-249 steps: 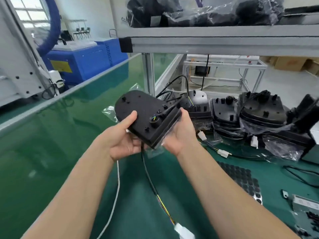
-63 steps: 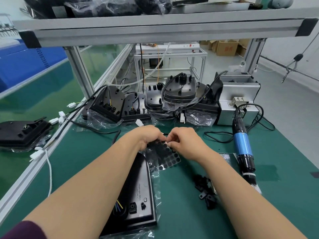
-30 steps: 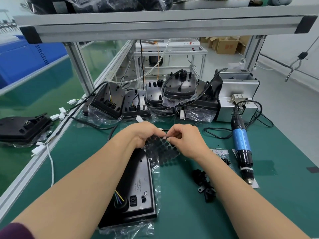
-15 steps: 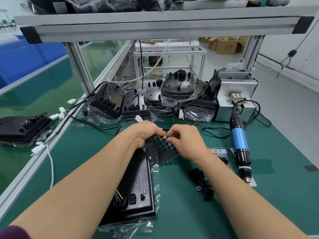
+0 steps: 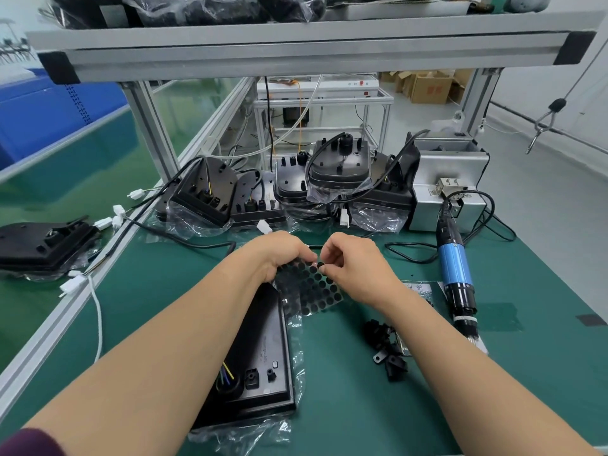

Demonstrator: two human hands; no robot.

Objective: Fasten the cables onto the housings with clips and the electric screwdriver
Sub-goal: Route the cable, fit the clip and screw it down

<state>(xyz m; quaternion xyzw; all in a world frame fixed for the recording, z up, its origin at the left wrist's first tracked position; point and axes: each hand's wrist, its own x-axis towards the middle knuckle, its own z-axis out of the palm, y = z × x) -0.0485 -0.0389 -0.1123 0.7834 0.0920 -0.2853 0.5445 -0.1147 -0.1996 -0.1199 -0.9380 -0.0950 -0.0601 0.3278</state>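
**Q:** What do the two hands hold?

**A:** My left hand (image 5: 279, 255) has its fingers curled over the upper left edge of a clear dot sheet (image 5: 312, 291), which carries rows of black round dots, and grips it. My right hand (image 5: 352, 261) pinches the same sheet at its top edge between thumb and forefinger, with the other fingers curled in. The two hands are just beside each other.

**Q:** Where is the workpiece?

**A:** The wrapped housing (image 5: 263, 350), black and in clear plastic, lies flat on the green mat (image 5: 345, 406), partly under my left forearm. The sheet's lower left corner overlaps its far end. Coloured wires (image 5: 227, 373) enter a round grommet at its near end.

**Q:** And the remaining parts?

**A:** A small heap of black clips (image 5: 385, 350) lies on the mat to the right of the wrapped housing, beside my right forearm. The electric screwdriver (image 5: 455, 274), blue-bodied, lies further right with its tip toward me, untouched. The stacked housings (image 5: 335, 166), with black cables, stand at the back of the mat next to a grey metal box (image 5: 450, 166). A lone housing (image 5: 42, 245) rests on the green belt to the left.
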